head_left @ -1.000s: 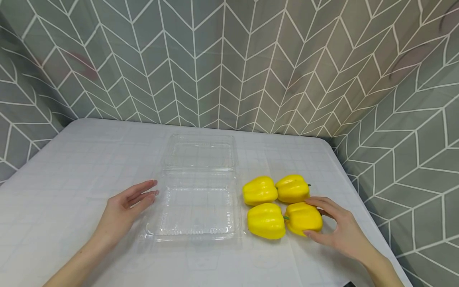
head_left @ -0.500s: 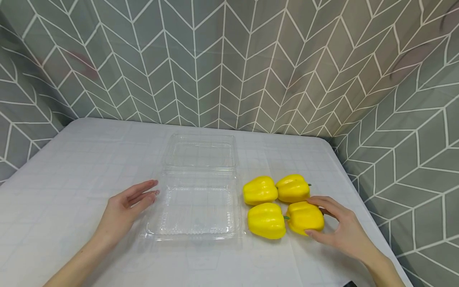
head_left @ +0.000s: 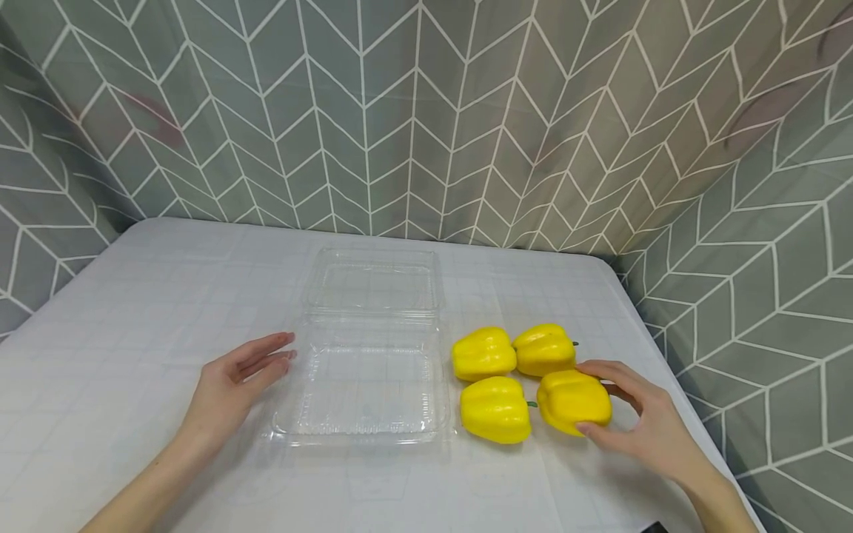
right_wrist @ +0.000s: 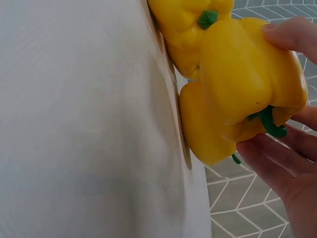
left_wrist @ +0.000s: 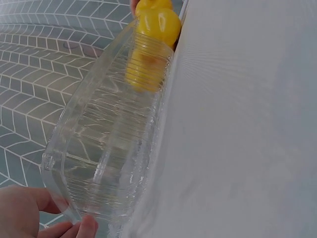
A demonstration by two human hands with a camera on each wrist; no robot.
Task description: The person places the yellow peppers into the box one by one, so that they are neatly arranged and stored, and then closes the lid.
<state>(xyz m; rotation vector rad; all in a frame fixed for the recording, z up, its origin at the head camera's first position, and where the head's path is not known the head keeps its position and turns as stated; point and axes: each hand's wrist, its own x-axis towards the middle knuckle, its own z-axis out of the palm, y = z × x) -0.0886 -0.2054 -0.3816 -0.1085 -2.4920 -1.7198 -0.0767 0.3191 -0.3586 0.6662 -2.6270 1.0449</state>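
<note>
My right hand (head_left: pixel 649 426) grips a yellow bell pepper (head_left: pixel 574 402), thumb on its near side and fingers at its far side. In the right wrist view this pepper (right_wrist: pixel 252 74) appears raised off the table, its green stem facing the palm. Three more yellow bell peppers rest close by: one at front left (head_left: pixel 494 409), one at back left (head_left: pixel 483 354) and one at back right (head_left: pixel 544 349). A clear plastic clamshell container (head_left: pixel 363 437) lies opened flat to their left. My left hand (head_left: pixel 233 381) has its fairly straight fingertips right at the container's left rim.
The container's lid (head_left: pixel 373 285) lies folded back toward the far table edge. A white cloth covers the table (head_left: pixel 166 296). Patterned grey curtains (head_left: pixel 400 111) hang behind and at the sides. A small dark object (head_left: pixel 655 528) shows at the bottom edge.
The bell pepper in my right hand has come up slightly and shifted right, away from the front-left pepper. My left hand and the container have stayed about where they were.
</note>
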